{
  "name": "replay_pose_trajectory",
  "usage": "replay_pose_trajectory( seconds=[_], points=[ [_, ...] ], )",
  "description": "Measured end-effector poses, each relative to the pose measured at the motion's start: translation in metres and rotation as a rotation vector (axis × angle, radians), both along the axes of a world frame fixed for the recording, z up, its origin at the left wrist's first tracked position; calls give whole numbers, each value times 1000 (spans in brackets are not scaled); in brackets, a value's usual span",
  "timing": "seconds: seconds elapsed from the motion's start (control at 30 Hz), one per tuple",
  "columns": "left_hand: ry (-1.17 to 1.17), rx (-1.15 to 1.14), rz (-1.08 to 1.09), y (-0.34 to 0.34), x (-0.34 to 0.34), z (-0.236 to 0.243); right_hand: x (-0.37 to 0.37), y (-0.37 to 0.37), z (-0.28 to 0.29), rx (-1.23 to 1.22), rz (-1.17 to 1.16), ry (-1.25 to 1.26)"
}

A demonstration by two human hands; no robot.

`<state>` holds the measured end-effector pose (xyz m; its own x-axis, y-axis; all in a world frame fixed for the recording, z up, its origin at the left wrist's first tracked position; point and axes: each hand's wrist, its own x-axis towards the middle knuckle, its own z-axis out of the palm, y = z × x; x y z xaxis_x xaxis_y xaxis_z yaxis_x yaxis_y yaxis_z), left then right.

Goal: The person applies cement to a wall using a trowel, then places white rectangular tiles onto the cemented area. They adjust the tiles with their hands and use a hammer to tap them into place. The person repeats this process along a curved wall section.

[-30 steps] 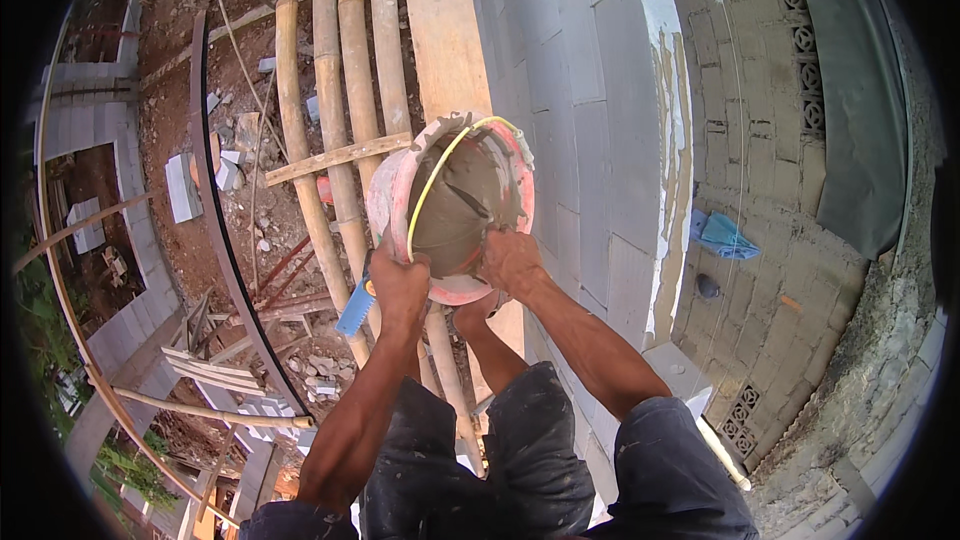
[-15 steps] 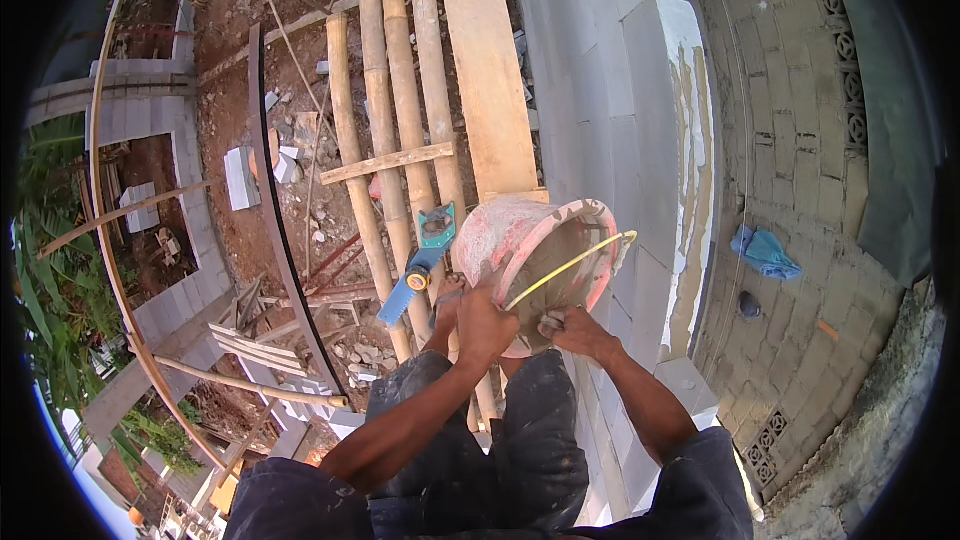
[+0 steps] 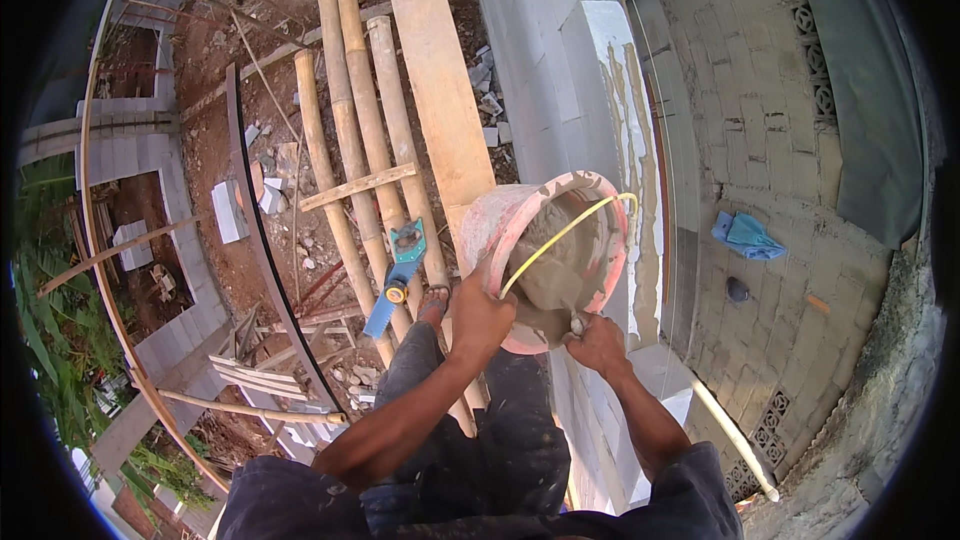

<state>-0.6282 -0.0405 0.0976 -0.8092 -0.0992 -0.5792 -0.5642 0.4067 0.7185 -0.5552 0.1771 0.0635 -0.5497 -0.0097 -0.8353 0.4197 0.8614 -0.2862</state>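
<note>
A worn pink bucket [image 3: 480, 220] of grey mortar [image 3: 570, 250] is tilted toward the right above the plank, beside the block wall. My left hand [image 3: 480, 305] grips its left side where the yellow handle ends. At the lower right rim, my right hand [image 3: 598, 345] is closed on a mortar-coated tool [image 3: 576, 320], perhaps a trowel, dipping into the mortar. Left of the bucket, a saw with a teal handle and blue blade [image 3: 405, 250] lies on the bamboo poles, along with a small round yellow item [image 3: 396, 291]. My foot [image 3: 433, 305] rests beside it.
A wooden plank [image 3: 435, 70] and bamboo poles [image 3: 315, 140] form a platform over rubble. A pale block wall [image 3: 530, 80] runs along the right. Beyond it are block paving [image 3: 740, 150], a blue cloth [image 3: 750, 235] and a pale pipe [image 3: 730, 430]. A dark bar [image 3: 255, 210] crosses at left.
The bucket first swung right and tipped over from its level position, then turned slightly more mouth-up. My right hand moved toward the right with it. My left foot has stepped forward.
</note>
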Motion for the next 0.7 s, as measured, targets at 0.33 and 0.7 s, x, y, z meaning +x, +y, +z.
replay_pose_trajectory(
  seconds=[0.33, 0.7],
  points=[
    [11, 215, 297, -6, -64, 9, -84, 8, 58, -456, -649, -254],
    [-129, 249, 471, -27, -205, -89, -200, 73, -76, -872, -983, -42]
  ],
)
